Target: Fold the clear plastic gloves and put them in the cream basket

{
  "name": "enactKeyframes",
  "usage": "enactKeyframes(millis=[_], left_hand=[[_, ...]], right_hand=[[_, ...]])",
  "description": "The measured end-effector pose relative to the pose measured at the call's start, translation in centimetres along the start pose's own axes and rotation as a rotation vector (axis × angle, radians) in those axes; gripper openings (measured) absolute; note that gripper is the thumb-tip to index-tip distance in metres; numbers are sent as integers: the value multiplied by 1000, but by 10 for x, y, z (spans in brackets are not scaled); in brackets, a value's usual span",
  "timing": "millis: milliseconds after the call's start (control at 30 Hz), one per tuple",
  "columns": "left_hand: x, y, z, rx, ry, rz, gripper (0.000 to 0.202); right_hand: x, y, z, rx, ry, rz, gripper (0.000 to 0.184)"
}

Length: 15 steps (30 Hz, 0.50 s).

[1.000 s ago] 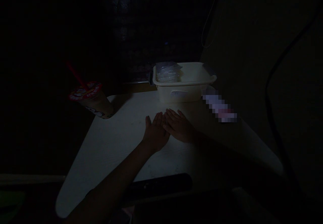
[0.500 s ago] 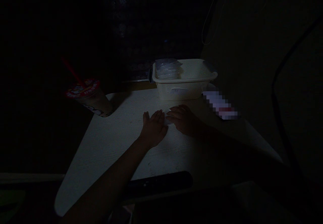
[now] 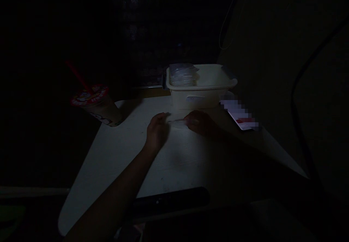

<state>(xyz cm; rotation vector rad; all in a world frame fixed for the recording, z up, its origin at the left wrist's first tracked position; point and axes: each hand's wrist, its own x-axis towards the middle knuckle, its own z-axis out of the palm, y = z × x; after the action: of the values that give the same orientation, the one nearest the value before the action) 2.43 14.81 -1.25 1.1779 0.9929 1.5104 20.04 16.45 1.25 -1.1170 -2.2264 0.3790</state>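
Note:
The scene is very dark. My left hand [image 3: 156, 131] and my right hand [image 3: 199, 122] are over the middle of a white table [image 3: 114, 162], fingers curled in a pinch. Between them stretches a small clear thin item [image 3: 177, 122], each hand gripping one end; it looks like a clear plastic bag, but I cannot make it out for sure. Just behind the hands stands a cream plastic tub [image 3: 200, 89] with a stack of clear bags [image 3: 183, 74] in its left part.
A drink cup with a printed lid and red straw [image 3: 94, 102] stands at the table's left back corner. A white card or paper [image 3: 240, 114] lies right of the tub. A long black object [image 3: 171, 201] lies along the near edge. A dark cable [image 3: 297, 100] hangs at right.
Both hands lay flat side by side on the table; now they have curled, moved apart and lifted a thin clear item between their fingertips.

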Motion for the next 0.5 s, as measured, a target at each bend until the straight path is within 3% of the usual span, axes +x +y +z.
enactKeyframes(millis=[133,200,300,400,500], left_hand=[[9,-5,-3,-271,99,-53,20],[9,-8,-4,-184,136,-58,20],[4,-6,-3,278,25,85,27],[-7,0,2,834,-278,287,39],[-17,5,9,1241,-467,347,46]], right_hand=[[14,7,-13,325,-194,122,24],[19,11,-13,334,-295,176,26],[19,14,-6,147,-340,223,24],[9,7,4,-55,-150,222,30],[-8,-8,17,-242,-7,70,39]])
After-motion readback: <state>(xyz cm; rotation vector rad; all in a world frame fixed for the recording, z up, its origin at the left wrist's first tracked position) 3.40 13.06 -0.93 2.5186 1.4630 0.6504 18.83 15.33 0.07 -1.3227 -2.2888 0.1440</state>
